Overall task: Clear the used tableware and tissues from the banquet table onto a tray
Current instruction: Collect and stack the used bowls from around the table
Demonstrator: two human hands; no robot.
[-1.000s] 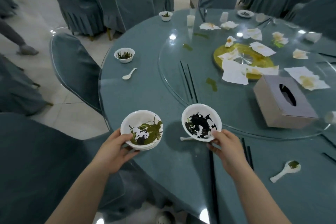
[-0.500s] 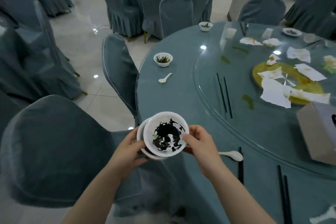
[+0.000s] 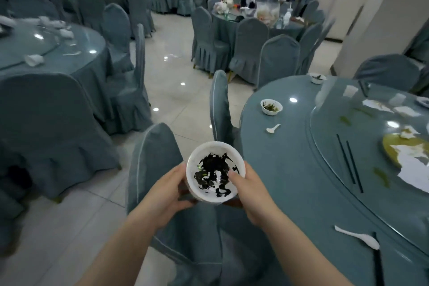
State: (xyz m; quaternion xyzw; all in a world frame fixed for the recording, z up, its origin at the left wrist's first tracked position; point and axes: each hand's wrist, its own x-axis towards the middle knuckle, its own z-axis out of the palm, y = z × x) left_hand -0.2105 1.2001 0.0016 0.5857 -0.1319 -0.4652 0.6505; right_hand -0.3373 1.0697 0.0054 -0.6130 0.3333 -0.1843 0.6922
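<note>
Fingers (image 3: 177, 175) of left hand (image 3: 162, 195) curled against side of white bowl (image 3: 214, 170) smeared with dark residue, right hand (image 3: 253, 195) gripping opposite rim, thumb hooked inside, bowl held above covered chair (image 3: 155, 165), just beside banquet table (image 3: 278, 169) edge

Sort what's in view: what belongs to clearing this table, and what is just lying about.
Job: dirty bowl held by left hand and right hand; bowl of greens; white spoon; black chopsticks; used tissues.
Just there: covered chair; neighbouring table; pillar.
</note>
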